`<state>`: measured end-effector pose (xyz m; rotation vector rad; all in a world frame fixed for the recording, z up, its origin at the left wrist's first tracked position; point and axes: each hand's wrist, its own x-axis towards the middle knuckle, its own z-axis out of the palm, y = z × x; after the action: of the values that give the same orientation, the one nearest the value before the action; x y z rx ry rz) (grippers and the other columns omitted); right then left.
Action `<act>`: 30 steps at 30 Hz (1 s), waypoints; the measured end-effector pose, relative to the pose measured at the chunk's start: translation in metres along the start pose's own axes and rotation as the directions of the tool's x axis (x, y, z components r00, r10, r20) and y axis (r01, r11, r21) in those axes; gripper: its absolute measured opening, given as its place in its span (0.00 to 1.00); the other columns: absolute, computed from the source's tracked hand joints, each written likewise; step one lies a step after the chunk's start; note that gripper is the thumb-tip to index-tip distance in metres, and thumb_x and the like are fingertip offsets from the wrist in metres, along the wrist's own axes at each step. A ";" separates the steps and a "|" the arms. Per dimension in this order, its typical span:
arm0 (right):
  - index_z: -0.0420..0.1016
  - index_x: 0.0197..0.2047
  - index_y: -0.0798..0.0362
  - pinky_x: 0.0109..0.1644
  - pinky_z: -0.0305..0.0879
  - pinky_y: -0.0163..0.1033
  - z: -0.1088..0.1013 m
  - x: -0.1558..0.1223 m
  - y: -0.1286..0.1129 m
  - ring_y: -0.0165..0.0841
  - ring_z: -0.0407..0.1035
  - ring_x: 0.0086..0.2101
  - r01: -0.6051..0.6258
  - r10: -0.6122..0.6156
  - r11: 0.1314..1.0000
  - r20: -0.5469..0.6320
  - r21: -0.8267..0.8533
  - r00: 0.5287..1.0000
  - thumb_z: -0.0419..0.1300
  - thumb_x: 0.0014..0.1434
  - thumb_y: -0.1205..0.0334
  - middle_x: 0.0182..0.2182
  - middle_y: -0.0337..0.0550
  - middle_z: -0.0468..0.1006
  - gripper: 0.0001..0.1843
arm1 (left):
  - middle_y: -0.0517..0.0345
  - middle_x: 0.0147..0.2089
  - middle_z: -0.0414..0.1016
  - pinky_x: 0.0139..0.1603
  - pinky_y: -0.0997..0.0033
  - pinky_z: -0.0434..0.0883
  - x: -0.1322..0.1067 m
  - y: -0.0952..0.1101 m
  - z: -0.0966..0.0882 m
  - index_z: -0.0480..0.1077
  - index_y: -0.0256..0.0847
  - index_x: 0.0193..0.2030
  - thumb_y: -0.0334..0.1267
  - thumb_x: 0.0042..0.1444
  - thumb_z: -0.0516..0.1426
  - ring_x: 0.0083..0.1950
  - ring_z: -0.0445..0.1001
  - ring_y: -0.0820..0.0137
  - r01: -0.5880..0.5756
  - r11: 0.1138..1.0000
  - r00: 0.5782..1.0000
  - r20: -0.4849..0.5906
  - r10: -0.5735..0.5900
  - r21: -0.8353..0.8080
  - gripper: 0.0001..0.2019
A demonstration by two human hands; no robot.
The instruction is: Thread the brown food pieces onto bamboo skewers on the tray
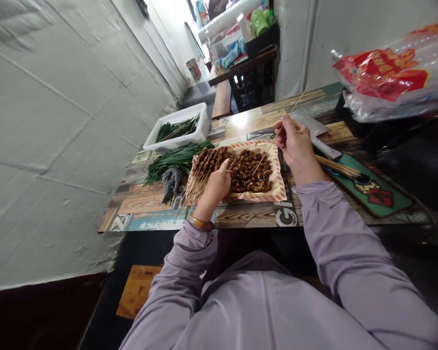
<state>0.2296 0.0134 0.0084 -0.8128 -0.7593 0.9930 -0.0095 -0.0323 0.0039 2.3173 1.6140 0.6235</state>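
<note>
My right hand (295,141) pinches a thin bamboo skewer (295,106). The skewer slants down to the left, with its lower end at the loose brown pieces. Glossy, oval and dark, these pieces look like silkworm pupae (245,170) and lie heaped in a tray lined with red-striped paper (282,184). Over the tray's middle is my left hand (219,183), fingers curled at the edge of the heap; what they hold, if anything, is hidden. To its left lie several loaded skewers (209,161), their bare sticks pointing toward me.
Green chives (173,159) and a grey cloth (172,182) lie left of the tray. Behind them stands a white tub (205,125) of greens. On the right are a cleaver (314,124), a bundle of skewers (337,166), a green board (394,206) and a plastic bag (394,73).
</note>
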 end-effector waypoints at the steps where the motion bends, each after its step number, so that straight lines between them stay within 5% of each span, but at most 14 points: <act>1: 0.70 0.24 0.50 0.14 0.46 0.32 0.001 -0.001 -0.001 0.21 0.57 0.15 -0.006 0.006 1.000 -0.005 0.000 1.000 0.61 0.53 0.33 0.17 0.32 0.65 0.27 | 0.47 0.41 0.81 0.48 0.69 0.71 0.003 0.001 0.002 0.63 0.33 0.64 0.29 0.57 0.49 0.41 0.79 0.66 -0.021 0.999 1.000 0.003 0.021 -0.024 0.26; 7: 0.69 0.24 0.51 0.15 0.47 0.30 0.004 -0.004 -0.007 0.21 0.57 0.15 -0.032 0.032 0.999 -0.018 -0.012 0.999 0.61 0.53 0.34 0.16 0.31 0.64 0.27 | 0.46 0.46 0.80 0.52 0.65 0.70 0.027 0.012 0.003 0.64 0.37 0.63 0.28 0.58 0.49 0.45 0.78 0.64 -0.085 0.996 0.996 0.003 0.085 0.039 0.25; 13: 0.70 0.24 0.52 0.15 0.46 0.29 0.004 -0.003 -0.006 0.20 0.56 0.16 -0.041 0.042 0.999 -0.034 0.025 0.999 0.63 0.51 0.35 0.17 0.31 0.65 0.27 | 0.43 0.48 0.79 0.57 0.60 0.67 0.058 0.021 0.005 0.63 0.31 0.65 0.25 0.57 0.46 0.52 0.74 0.61 -0.236 0.945 0.969 0.131 0.210 0.228 0.27; 18: 0.70 0.23 0.53 0.16 0.45 0.29 0.005 -0.003 -0.005 0.19 0.56 0.15 -0.047 0.048 0.998 -0.040 0.039 0.998 0.64 0.50 0.36 0.17 0.31 0.65 0.26 | 0.40 0.54 0.76 0.55 0.62 0.67 0.068 0.021 0.003 0.63 0.35 0.65 0.27 0.59 0.47 0.54 0.73 0.61 -0.266 0.856 0.963 0.163 0.215 0.444 0.26; 22: 0.70 0.24 0.53 0.16 0.45 0.29 0.004 -0.003 -0.005 0.19 0.56 0.15 -0.047 0.049 0.998 -0.048 0.037 0.998 0.64 0.51 0.36 0.18 0.31 0.66 0.26 | 0.40 0.46 0.79 0.52 0.60 0.67 0.069 0.018 -0.003 0.64 0.36 0.64 0.30 0.61 0.48 0.50 0.74 0.58 -0.236 0.795 0.971 0.168 0.170 0.559 0.24; 30: 0.72 0.25 0.55 0.16 0.46 0.27 0.004 -0.003 -0.005 0.18 0.57 0.16 -0.061 0.062 0.997 -0.044 0.037 0.997 0.65 0.51 0.37 0.19 0.31 0.66 0.26 | 0.46 0.51 0.78 0.54 0.61 0.67 0.075 0.026 0.004 0.66 0.40 0.62 0.31 0.62 0.47 0.52 0.74 0.60 -0.221 0.835 0.974 0.154 0.165 0.504 0.22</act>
<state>0.2274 0.0098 0.0140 -0.8294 -0.6797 1.0372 0.0363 0.0289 0.0267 2.8669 1.6662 0.0882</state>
